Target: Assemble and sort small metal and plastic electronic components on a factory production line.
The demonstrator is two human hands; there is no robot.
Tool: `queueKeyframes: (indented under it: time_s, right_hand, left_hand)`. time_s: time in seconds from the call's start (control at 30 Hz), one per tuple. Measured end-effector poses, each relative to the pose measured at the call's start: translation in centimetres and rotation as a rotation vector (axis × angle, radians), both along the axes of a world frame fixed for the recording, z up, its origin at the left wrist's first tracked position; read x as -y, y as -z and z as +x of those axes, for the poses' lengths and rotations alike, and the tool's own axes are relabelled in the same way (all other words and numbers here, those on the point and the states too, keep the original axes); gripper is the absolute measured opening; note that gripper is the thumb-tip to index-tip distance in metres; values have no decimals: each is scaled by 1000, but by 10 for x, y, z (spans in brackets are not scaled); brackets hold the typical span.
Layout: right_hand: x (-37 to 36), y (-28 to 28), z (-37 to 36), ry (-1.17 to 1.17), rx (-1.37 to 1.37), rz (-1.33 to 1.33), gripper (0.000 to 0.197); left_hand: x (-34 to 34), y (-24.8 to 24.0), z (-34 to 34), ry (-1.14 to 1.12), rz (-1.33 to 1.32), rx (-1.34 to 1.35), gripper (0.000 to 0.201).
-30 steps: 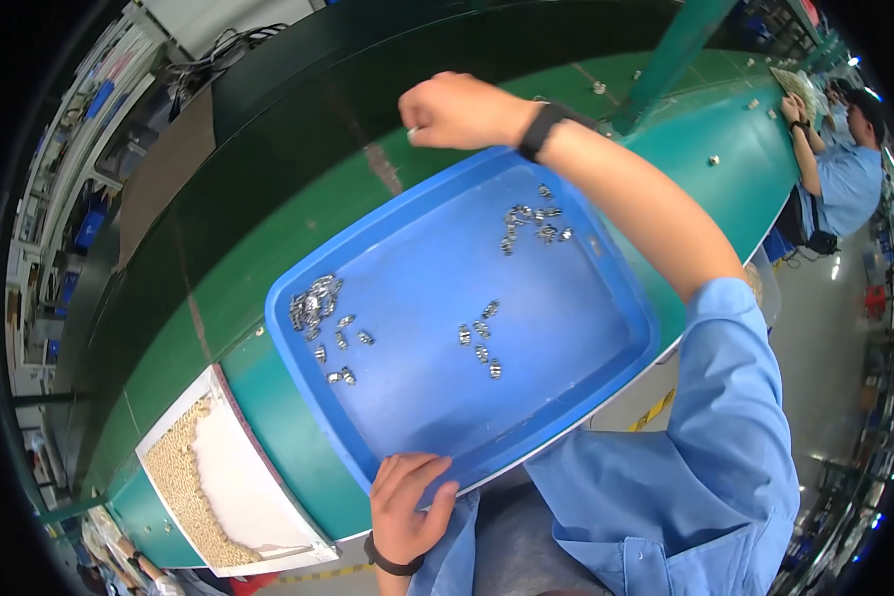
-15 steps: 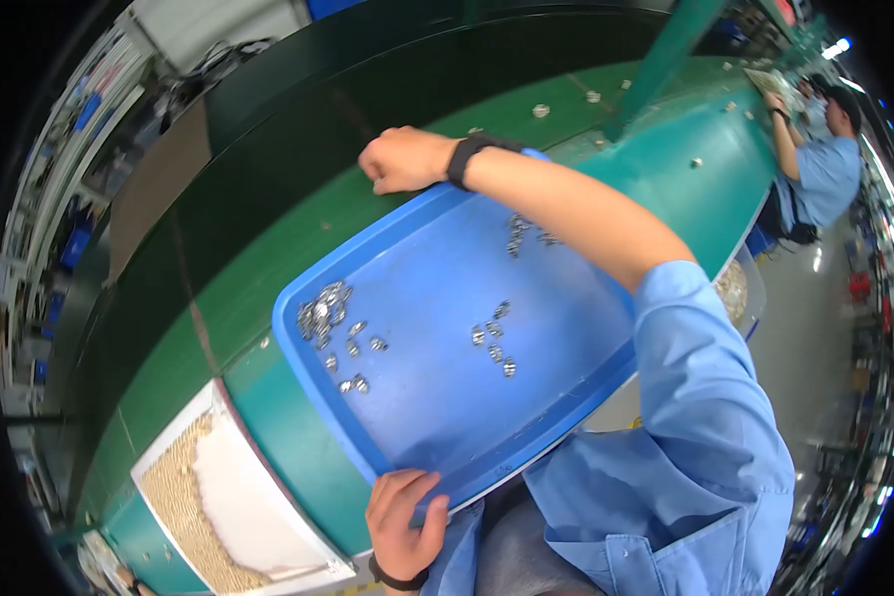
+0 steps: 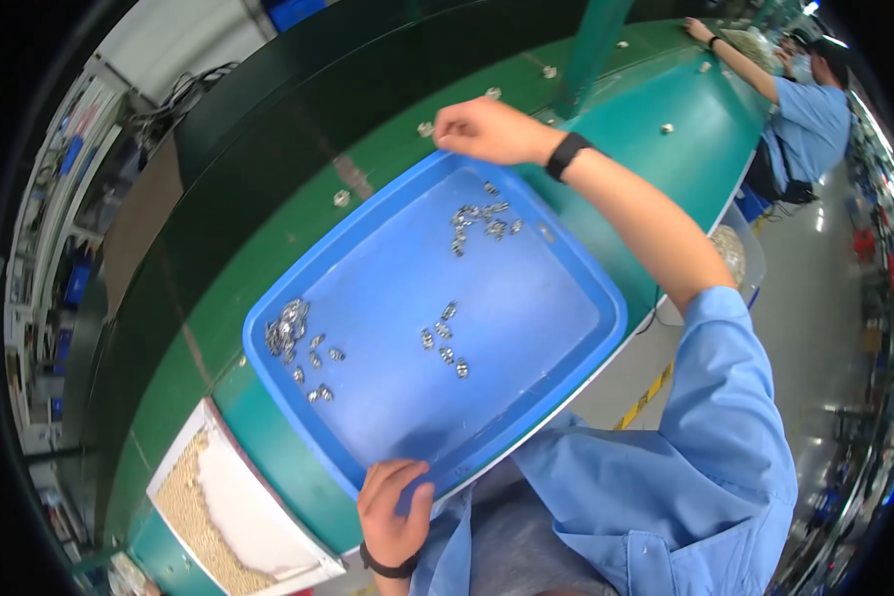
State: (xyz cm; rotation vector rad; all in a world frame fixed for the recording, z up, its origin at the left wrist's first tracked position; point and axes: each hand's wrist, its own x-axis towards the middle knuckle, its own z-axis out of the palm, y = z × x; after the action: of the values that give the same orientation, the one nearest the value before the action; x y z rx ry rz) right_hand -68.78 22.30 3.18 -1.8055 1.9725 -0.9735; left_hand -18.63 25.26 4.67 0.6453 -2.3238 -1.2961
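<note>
Presently, the left hand (image 3: pixel 392 512) is at the near rim of the blue tray (image 3: pixel 531 308), fingers bent and thumb apart, and whether it grips the rim cannot be told. The right hand (image 3: pixel 492 131) is above the tray's far corner with fingers curled inward, their contents, if any, hidden from view. The tray sits on the green work surface (image 3: pixel 675 169), its small metallic parts (image 3: pixel 289 326) lying in three groups: left end, middle and far right.
</note>
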Motion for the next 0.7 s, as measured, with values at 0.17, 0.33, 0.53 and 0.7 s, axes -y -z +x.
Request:
queueKeyframes:
  time_s: [0.17,0.33,0.53,0.7]
  right_hand:
    - [-54,-13,-44,295,-67,-133,20]
    - [-170,0,-119,904,-189,-251,24]
    - [-243,52,-174,1376,-294,-92,51]
    - [-259,79,-192,1582,-611,-38,61]
  left_hand:
    - [-3,0,1,30,-26,2,19]
    - [-10,4,-1,22,33,10,23]
    - [-17,-5,-18,-37,59,30,19]
    - [-18,-3,-25,-32,30,41,19]
